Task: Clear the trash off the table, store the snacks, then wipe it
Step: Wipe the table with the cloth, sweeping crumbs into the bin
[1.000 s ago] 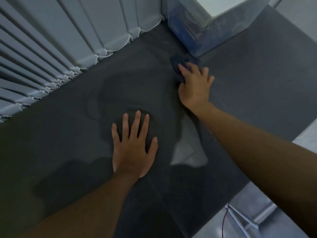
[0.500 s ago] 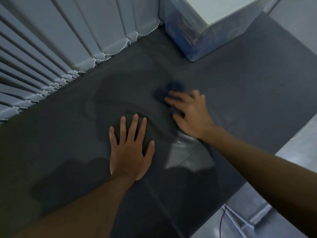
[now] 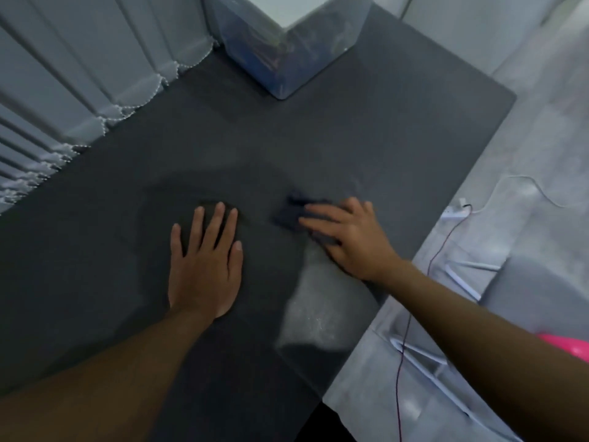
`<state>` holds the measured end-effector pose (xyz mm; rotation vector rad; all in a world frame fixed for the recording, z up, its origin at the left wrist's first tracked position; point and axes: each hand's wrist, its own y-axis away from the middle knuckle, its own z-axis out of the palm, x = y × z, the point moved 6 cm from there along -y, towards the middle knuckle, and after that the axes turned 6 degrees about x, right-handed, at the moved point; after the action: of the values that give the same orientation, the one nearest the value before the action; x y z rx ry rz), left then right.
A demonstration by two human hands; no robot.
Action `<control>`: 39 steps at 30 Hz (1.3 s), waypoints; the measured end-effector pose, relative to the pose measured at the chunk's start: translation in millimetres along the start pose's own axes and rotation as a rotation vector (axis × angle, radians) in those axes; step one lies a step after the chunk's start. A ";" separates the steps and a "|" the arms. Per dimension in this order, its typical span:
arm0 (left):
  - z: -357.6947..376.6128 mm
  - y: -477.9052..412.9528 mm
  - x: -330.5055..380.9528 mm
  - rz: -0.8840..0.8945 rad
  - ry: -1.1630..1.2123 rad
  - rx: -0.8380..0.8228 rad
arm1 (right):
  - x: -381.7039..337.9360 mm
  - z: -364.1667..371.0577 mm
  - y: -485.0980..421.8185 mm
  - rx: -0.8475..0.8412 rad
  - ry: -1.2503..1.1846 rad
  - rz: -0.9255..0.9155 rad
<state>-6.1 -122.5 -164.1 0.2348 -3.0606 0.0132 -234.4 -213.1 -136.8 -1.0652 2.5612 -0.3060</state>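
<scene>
The dark grey table (image 3: 366,145) fills most of the view. My right hand (image 3: 347,236) presses flat on a dark blue cloth (image 3: 291,213) near the table's middle, with the cloth showing past my fingertips. My left hand (image 3: 205,260) lies flat on the tabletop to the left of it, fingers spread, holding nothing. A clear plastic storage box (image 3: 287,49) with a white lid stands at the far edge; colourful packets show faintly through its wall.
Grey vertical blinds (image 3: 79,74) with bead chains run along the table's left side. The table's right edge drops to a pale floor with a white cable (image 3: 526,183), a thin red cord (image 3: 404,339) and something pink (image 3: 567,344) at lower right.
My right hand has dragged the cloth from beside the storage box back toward me and toward the table's middle. My left hand has stayed flat in the same spot.
</scene>
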 end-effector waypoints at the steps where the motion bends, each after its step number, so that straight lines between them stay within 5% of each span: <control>1: -1.1 0.2 0.9 -0.007 0.007 -0.006 | 18.9 -8.9 5.0 0.056 0.033 0.155; 3: -4.5 0.5 3.3 -0.013 0.022 -0.021 | 44.5 -20.6 20.6 0.154 0.040 0.505; 5: -10.0 -2.4 6.0 -0.009 0.033 -0.025 | 34.1 -17.7 32.7 0.190 0.026 0.596; 9: -23.5 -24.2 19.4 0.001 0.097 0.028 | -9.7 -9.2 50.4 0.016 -0.012 0.098; 11: -22.7 -37.6 35.4 0.028 0.155 0.019 | 9.0 -17.7 53.8 -0.019 0.036 0.045; 16: -9.9 -69.1 75.7 0.054 0.173 -0.013 | 56.8 -38.1 64.3 0.242 0.010 0.587; 22: 3.6 -100.9 113.0 -0.012 0.116 -0.014 | 46.7 -27.2 68.4 -0.012 0.060 0.118; 28: 10.6 -102.4 116.7 -0.022 0.007 -0.007 | 106.5 -38.3 63.5 0.226 0.038 0.685; 32: 10.0 -102.3 116.1 -0.030 -0.008 -0.005 | 83.3 -29.8 51.4 0.022 -0.012 0.181; 34: 10.3 -102.0 115.8 -0.027 -0.012 -0.012 | 109.8 -35.9 41.2 -0.029 0.033 0.102; 39: 10.5 -103.2 115.4 -0.024 -0.027 -0.042 | 180.1 -48.1 11.3 0.192 0.079 0.677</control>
<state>-104.9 -242.2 -165.9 0.2711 -3.0809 -0.0567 -379.0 -331.3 -138.6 -0.0901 2.7090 -0.3991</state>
